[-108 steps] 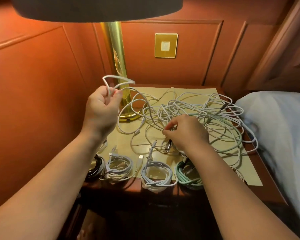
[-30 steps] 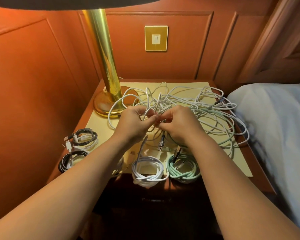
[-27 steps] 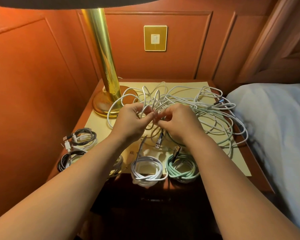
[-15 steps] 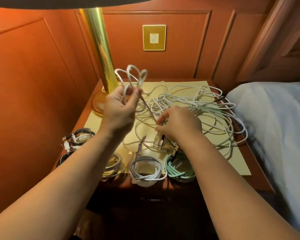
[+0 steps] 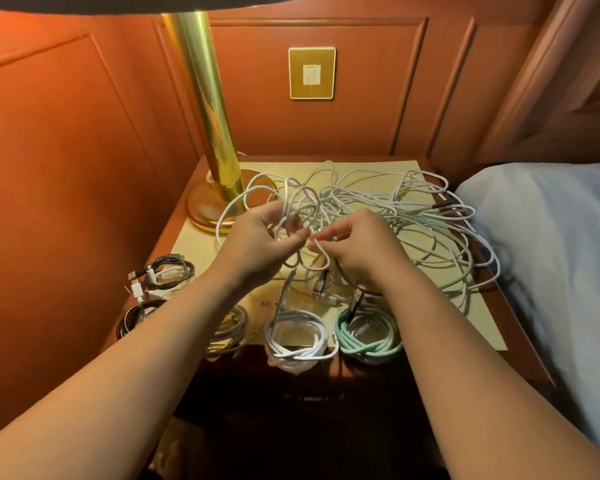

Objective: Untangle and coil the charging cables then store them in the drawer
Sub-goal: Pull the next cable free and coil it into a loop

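Observation:
A tangle of white and pale green charging cables (image 5: 413,216) sprawls over the yellow mat (image 5: 478,317) on the wooden nightstand. My left hand (image 5: 260,244) pinches loops of a white cable at the tangle's left side. My right hand (image 5: 357,247) pinches the same white cable just beside it, fingertips nearly touching. Along the front edge lie finished coils: a white one (image 5: 297,336), a mint green one (image 5: 368,332), a cream one (image 5: 231,329) partly under my left forearm, and two dark ones (image 5: 170,270) at the left. The drawer is not visible.
A brass lamp (image 5: 210,133) stands at the back left of the nightstand, its base touching the tangle. Red wood panelling with a gold wall switch (image 5: 311,73) rises behind. A bed with white bedding (image 5: 551,254) borders the nightstand on the right.
My left hand, raised with white loops half a second ago, has come back down to meet my right hand over the tangle. The coils at the front have not moved.

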`<state>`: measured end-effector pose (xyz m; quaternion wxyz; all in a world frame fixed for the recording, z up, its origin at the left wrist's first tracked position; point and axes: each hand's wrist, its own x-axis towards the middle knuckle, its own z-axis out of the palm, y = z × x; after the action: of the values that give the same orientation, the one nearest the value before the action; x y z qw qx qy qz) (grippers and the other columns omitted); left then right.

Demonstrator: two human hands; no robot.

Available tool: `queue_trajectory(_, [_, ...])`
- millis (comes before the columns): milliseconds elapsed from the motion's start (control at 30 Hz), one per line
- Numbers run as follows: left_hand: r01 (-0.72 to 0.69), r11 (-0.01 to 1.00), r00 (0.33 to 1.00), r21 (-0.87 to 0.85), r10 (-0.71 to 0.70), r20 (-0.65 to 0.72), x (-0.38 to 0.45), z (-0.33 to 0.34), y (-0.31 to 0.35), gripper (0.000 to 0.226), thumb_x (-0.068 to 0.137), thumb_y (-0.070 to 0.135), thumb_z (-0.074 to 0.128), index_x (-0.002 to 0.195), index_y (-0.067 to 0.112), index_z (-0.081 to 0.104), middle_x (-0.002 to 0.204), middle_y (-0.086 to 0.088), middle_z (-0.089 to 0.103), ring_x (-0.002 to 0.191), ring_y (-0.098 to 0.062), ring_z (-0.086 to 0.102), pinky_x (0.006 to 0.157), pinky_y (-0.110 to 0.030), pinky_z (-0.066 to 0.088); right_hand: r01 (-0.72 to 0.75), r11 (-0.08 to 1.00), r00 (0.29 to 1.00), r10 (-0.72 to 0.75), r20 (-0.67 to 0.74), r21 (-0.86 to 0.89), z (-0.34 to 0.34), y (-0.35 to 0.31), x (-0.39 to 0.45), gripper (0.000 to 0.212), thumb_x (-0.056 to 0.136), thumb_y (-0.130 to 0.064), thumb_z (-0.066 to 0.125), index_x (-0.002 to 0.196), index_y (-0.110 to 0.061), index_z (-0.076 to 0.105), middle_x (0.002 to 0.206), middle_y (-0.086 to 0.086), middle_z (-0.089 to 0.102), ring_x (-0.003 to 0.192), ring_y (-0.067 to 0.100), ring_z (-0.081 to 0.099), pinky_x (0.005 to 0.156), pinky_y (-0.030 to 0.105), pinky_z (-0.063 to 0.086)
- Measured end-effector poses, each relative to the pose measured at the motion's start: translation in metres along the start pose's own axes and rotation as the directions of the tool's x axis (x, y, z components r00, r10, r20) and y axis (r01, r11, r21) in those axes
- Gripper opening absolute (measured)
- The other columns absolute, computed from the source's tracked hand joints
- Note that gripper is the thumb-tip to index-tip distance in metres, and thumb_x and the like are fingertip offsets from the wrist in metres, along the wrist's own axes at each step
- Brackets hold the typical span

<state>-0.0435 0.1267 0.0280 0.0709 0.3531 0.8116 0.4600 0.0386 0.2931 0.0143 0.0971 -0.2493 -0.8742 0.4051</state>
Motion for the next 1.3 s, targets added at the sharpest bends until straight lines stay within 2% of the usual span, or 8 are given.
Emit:
queue_trajectory(167, [-0.101, 0.995, 0.993, 0.0, 0.101, -0.061, 0.001, 0.009, -0.007, 0.019, 0.08, 0.023, 0.088, 0.097, 0.02, 0.08, 0.08, 0.017, 0.069, 0.068, 0.01, 0.058, 0.062, -0.017, 0.044, -0.01, 0.996, 1.0, 0.012, -0.017, 0.086, 0.001, 0.001, 0.003, 0.006, 0.085, -0.028, 0.085, 0.08, -0.028, 0.082, 0.081, -0.006, 0.077, 0.081, 0.016, 0.072, 0.082, 0.044, 0.062])
queue_trajectory(300, [-0.183, 0.982, 0.981, 0.038, 0.185, -0.061, 0.004, 0.013, -0.013, 0.025, 0.079, 0.021, 0.089, 0.103, 0.022, 0.082, 0.089, 0.017, 0.069, 0.085, -0.007, 0.066, 0.074, -0.037, 0.057, -0.022, 0.996, 1.0, 0.023, -0.015, 0.09, 0.004, 0.002, 0.003, 0.005, 0.087, -0.022, 0.084, 0.085, -0.026, 0.083, 0.081, -0.005, 0.078, 0.081, 0.018, 0.073, 0.083, 0.048, 0.062])
queue_trajectory(400, [-0.176, 0.984, 0.984, -0.002, 0.176, -0.042, 0.006, 0.014, -0.016, 0.023, 0.081, 0.017, 0.086, 0.104, 0.021, 0.082, 0.094, 0.008, 0.072, 0.088, -0.017, 0.069, 0.077, -0.045, 0.059, -0.022, 0.996, 1.0, 0.023, -0.011, 0.085, 0.003, 0.002, 0.003, 0.011, 0.086, -0.022, 0.084, 0.081, -0.03, 0.08, 0.084, -0.005, 0.078, 0.084, 0.02, 0.073, 0.085, 0.049, 0.062])
queue_trajectory(567, [-0.157, 0.983, 0.985, -0.094, 0.149, -0.088, 0.005, 0.008, -0.012, 0.021, 0.086, 0.003, 0.079, 0.103, 0.016, 0.081, 0.089, 0.009, 0.073, 0.085, -0.004, 0.064, 0.073, -0.019, 0.049, -0.001, 1.0, 0.998, 0.001, -0.058, -0.007, 0.0, 0.0, 0.001, 0.016, 0.075, -0.046, 0.091, 0.078, -0.038, 0.078, 0.085, -0.01, 0.071, 0.083, 0.018, 0.068, 0.078, 0.043, 0.061])
queue_trajectory(733, [-0.107, 0.958, 0.988, -0.268, 0.072, -0.138, 0.003, 0.005, -0.003, 0.015, 0.09, 0.001, 0.074, 0.103, 0.007, 0.078, 0.099, -0.005, 0.077, 0.097, -0.016, 0.073, 0.087, -0.033, 0.06, -0.051, 0.991, 0.996, 0.042, -0.072, -0.123, -0.002, 0.002, -0.001, 0.02, 0.075, -0.056, 0.088, 0.087, -0.042, 0.08, 0.087, -0.017, 0.067, 0.086, 0.014, 0.067, 0.075, 0.036, 0.059])
queue_trajectory(967, [-0.158, 0.847, 0.93, -0.508, -0.045, -0.365, 0.0, 0.001, 0.014, 0.008, 0.095, 0.008, 0.071, 0.101, 0.013, 0.068, 0.095, -0.002, 0.072, 0.092, -0.012, 0.07, 0.085, -0.027, 0.057, -0.054, 0.965, 0.995, 0.03, -0.098, -0.256, -0.001, -0.001, -0.003, 0.02, 0.08, -0.051, 0.085, 0.095, -0.041, 0.079, 0.082, -0.017, 0.062, 0.082, 0.013, 0.061, 0.063, 0.027, 0.042])
queue_trajectory(1067, [-0.135, 0.881, 0.94, -0.454, -0.032, -0.341, -0.002, 0.006, 0.017, 0.009, 0.095, 0.018, 0.073, 0.102, 0.017, 0.068, 0.097, -0.003, 0.073, 0.09, -0.013, 0.069, 0.08, -0.027, 0.057, -0.008, 0.975, 0.996, -0.012, -0.087, -0.22, 0.002, -0.001, -0.004, 0.015, 0.085, -0.049, 0.082, 0.095, -0.038, 0.08, 0.084, -0.017, 0.063, 0.082, 0.01, 0.062, 0.062, 0.026, 0.042])
queue_trajectory(1300, [-0.08, 0.991, 0.986, 0.107, 0.094, -0.137, 0.002, 0.009, -0.01, 0.01, 0.088, 0.021, 0.079, 0.097, 0.023, 0.075, 0.086, 0.011, 0.07, 0.071, 0.009, 0.06, 0.063, -0.019, 0.045, 0.006, 0.999, 0.998, -0.003, -0.063, 0.046, -0.001, 0.006, 0.001, 0.011, 0.081, -0.041, 0.088, 0.084, -0.033, 0.081, 0.081, -0.013, 0.073, 0.077, 0.01, 0.068, 0.07, 0.03, 0.055])
